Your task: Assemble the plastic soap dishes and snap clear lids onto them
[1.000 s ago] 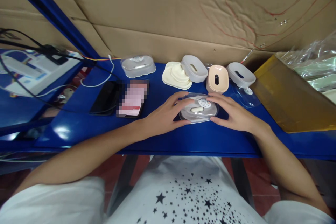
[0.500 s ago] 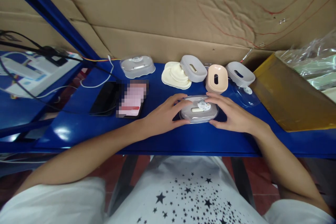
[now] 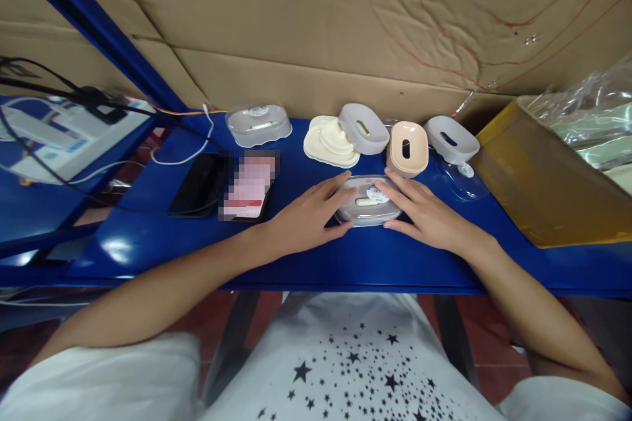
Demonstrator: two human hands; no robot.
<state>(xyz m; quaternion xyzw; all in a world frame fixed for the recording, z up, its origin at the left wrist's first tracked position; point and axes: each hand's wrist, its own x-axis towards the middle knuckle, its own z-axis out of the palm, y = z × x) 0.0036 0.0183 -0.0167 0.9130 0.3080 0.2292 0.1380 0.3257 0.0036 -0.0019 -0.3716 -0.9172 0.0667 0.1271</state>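
Note:
A grey soap box under a clear lid [image 3: 363,212] lies on the blue table in front of me, a white round sticker on its top right. My left hand [image 3: 316,214] grips its left end, thumb near the front edge and fingers along the back and top. Around the right end, my right hand [image 3: 424,214] has its fingers on the lid and its thumb at the front edge. Just behind stand a peach-coloured oval tray with a slot [image 3: 409,147], a grey slotted tray [image 3: 364,128] and cream-coloured pieces [image 3: 330,143].
Another lidded grey box [image 3: 259,125] stands at the back left. At the right are a second grey slotted tray [image 3: 452,139], a loose clear lid [image 3: 464,184] and a brown carton [image 3: 548,191]. Two phones, one lit [image 3: 249,185], lie left near cables and a power strip [image 3: 79,145].
Both hands and the lidded soap box have shifted slightly left and back. The right hand's fingers reach further over the lid. Everything else stays put.

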